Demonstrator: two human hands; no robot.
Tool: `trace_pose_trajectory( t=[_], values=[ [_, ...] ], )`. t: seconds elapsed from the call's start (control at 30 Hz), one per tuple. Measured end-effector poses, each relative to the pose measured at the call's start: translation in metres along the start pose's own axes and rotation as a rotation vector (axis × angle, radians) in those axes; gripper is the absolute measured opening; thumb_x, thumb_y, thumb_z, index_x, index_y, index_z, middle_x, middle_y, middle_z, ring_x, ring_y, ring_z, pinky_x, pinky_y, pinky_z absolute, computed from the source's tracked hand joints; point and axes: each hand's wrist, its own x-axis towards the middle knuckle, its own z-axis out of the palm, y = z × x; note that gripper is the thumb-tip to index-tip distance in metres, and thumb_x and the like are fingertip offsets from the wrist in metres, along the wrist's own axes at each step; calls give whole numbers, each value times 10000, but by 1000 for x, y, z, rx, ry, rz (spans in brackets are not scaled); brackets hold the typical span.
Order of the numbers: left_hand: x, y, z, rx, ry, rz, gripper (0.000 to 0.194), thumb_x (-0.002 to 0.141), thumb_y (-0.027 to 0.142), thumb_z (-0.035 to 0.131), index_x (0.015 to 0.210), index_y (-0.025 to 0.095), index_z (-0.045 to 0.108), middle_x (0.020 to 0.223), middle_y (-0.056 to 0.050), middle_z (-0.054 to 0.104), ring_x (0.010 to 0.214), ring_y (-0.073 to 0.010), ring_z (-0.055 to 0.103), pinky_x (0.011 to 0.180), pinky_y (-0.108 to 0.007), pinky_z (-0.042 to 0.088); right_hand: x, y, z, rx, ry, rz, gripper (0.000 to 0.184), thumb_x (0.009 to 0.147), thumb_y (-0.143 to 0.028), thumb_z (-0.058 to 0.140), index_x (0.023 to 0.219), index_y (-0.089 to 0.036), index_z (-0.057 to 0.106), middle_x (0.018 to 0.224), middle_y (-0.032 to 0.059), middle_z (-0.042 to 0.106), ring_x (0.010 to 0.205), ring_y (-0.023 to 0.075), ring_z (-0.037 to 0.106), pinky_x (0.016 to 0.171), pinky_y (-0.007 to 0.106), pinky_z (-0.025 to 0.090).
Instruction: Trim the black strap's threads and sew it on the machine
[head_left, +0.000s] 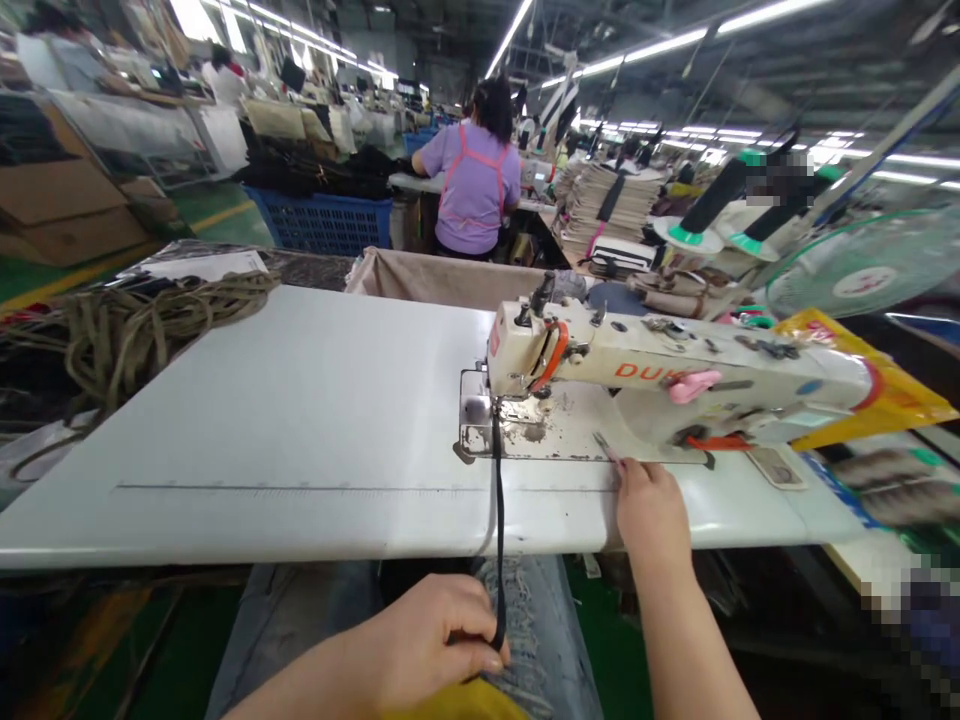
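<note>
A narrow black strap [499, 520] runs from under the needle area of the white sewing machine [675, 365] down over the table's front edge. Its lower end is pinched between the thumb and fingers of my left hand [442, 635], above my lap. My right hand [652, 505] rests near the front of the machine bed, fingers closed around a slim pointed metal tool [609, 452]. Whether that tool is tweezers or thread snips I cannot tell. Its tip points up and left over the worn metal bed plate [555, 425].
The white tabletop [300, 400] has a ruler line along its front. A heap of olive straps [165, 320] lies at the left. Behind the table are a cloth-lined bin [427, 280], a blue crate [322, 220] and a seated co-worker [476, 180]. Thread cones [712, 200] and a fan [862, 270] stand right.
</note>
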Motion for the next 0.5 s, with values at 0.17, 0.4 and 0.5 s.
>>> trace_pose_trajectory(
  t=[0.17, 0.4, 0.5],
  values=[
    [5, -18, 7, 0, -23, -4, 232, 888, 447, 770, 902, 231, 851, 826, -34, 714, 791, -153, 658, 750, -222, 501, 11, -9, -11, 162, 157, 66, 345, 1023, -411, 445, 1053, -186, 705, 897, 94, 686, 802, 238, 646, 783, 384, 534],
    [10, -40, 12, 22, -89, -46, 298, 862, 550, 765, 949, 281, 860, 853, -30, 657, 770, -137, 615, 691, -204, 458, 50, -22, -28, 352, 328, 172, 453, 1017, -544, 489, 1176, -176, 699, 990, 97, 720, 822, 219, 677, 828, 388, 551],
    [9, -44, 9, -4, -109, -67, 433, 890, 659, 673, 917, 263, 846, 863, -36, 598, 730, -126, 559, 630, -206, 410, 53, -28, -23, 421, 283, 184, 459, 994, -573, 524, 1112, -175, 721, 937, 99, 754, 784, 226, 699, 793, 383, 577]
  ],
)
